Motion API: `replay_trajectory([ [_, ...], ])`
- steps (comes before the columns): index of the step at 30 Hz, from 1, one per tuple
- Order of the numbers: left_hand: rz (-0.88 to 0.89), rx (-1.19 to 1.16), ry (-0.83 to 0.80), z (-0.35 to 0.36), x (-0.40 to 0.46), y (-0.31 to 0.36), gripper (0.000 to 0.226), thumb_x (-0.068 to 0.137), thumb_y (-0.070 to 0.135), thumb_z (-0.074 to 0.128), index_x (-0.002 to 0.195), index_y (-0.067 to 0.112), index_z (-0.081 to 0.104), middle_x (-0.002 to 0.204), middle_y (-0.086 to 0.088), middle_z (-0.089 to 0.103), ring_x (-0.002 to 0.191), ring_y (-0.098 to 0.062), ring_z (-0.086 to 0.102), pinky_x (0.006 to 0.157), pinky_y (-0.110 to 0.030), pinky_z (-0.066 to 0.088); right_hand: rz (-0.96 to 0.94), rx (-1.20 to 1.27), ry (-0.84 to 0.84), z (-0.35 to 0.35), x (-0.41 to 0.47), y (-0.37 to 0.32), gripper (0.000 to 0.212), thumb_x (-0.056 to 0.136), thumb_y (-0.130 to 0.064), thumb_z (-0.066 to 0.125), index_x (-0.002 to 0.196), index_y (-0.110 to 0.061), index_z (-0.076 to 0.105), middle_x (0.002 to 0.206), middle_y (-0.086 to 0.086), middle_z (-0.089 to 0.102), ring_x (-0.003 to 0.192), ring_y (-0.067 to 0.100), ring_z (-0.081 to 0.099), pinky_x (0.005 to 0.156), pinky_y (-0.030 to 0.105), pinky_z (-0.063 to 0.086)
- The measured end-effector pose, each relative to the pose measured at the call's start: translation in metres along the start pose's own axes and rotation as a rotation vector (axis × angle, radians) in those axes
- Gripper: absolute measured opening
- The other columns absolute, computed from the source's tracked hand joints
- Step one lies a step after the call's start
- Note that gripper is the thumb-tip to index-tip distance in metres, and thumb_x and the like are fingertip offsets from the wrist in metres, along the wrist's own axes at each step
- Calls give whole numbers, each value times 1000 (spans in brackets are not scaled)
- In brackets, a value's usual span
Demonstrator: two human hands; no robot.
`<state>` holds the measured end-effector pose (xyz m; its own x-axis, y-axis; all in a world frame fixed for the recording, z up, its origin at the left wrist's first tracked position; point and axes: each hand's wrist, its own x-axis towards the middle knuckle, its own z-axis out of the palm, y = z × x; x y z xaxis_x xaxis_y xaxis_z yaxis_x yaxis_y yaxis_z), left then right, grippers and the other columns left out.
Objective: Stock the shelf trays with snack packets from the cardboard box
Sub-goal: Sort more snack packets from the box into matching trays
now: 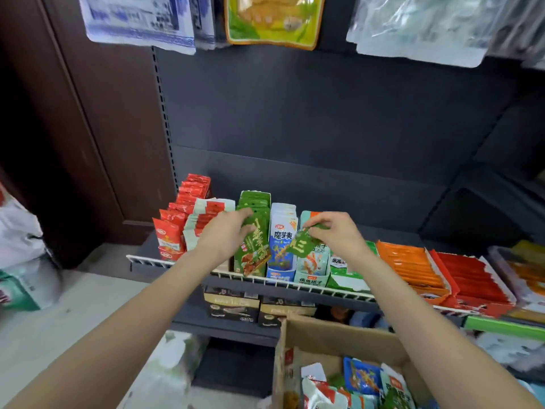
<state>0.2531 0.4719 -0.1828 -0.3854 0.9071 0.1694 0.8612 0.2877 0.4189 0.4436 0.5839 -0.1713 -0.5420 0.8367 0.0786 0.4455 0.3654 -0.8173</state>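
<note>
Snack packets, light, thin and slippery by their look, are best pinched at a sealed edge: left hand (228,234) grips one green packet (253,251) over the green tray (256,202), right hand (336,234) pinches another (300,246), cardboard box (333,338) below.

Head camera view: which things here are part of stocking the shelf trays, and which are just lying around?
Part of the job:
- left hand, holding green packets at the green tray
- right hand, pinching one small green packet
- cardboard box with loose packets

Just lying about:
- hanging bags above
- white sack on the floor
- dark boxes on the lower shelf
</note>
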Motion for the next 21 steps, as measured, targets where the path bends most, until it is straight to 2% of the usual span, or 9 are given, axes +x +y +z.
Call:
replay_trajectory([
  [1,14,10,26,-4,5,-6,34,96,27,53,127,14,53,104,-15,69,91,-33,64,76,-39,52,-31,-124,-27,1,6,-8,17,82,-2,63,83,-17,71,89,-6,62,81,13,59,62,9,43],
  [2,30,15,51,-8,10,-11,32,96,27,52,125,14,54,102,-15,68,90,-34,63,73,-39,51,-60,-237,-47,2,11,-15,16,82,-2,62,86,-16,70,93,-6,58,76,11,56,56,6,40],
  [5,78,1,87,-17,26,-23,29,96,23,53,123,12,56,97,-19,68,87,-38,62,69,-38,46,-155,-434,-76,4,27,-32,21,83,3,59,95,-14,64,102,1,58,61,7,50,52,15,38],
  [8,78,-23,48,-19,45,-34,29,96,21,53,124,12,56,93,-19,68,80,-37,62,67,-36,47,-215,-538,-97,10,45,-40,41,84,7,54,112,-23,51,100,9,60,74,17,56,63,31,47],
  [11,64,-56,-4,-12,67,-43,29,96,18,53,125,13,56,101,-19,68,74,-32,62,68,-36,49,-190,-533,-76,17,58,-46,40,86,4,57,115,-23,50,102,10,60,92,26,60,77,44,52],
  [15,91,-105,-106,-3,93,-47,36,95,16,54,131,11,55,114,-17,65,90,-34,65,83,-38,51,-198,-480,-114,31,69,-48,19,87,-1,62,98,-15,68,103,7,68,100,19,62,85,36,52],
  [17,145,-110,-149,-3,105,-47,29,95,16,55,122,9,60,103,-12,67,90,-31,64,81,-34,49,-205,-444,-122,39,73,-48,15,88,-4,62,97,-13,70,101,4,70,96,17,64,84,31,50],
  [19,214,-140,-206,-7,114,-45,17,94,15,56,106,8,65,88,-3,62,85,-23,60,73,-25,41,-213,-403,-106,45,76,-47,13,88,-5,62,95,-12,71,96,2,71,91,16,64,84,34,50],
  [21,262,-172,-242,-12,120,-43,14,93,14,57,101,10,68,87,0,60,84,-16,56,71,-18,34,-215,-374,-69,51,79,-46,13,89,-7,62,94,-13,72,94,0,71,90,15,64,84,32,49],
])
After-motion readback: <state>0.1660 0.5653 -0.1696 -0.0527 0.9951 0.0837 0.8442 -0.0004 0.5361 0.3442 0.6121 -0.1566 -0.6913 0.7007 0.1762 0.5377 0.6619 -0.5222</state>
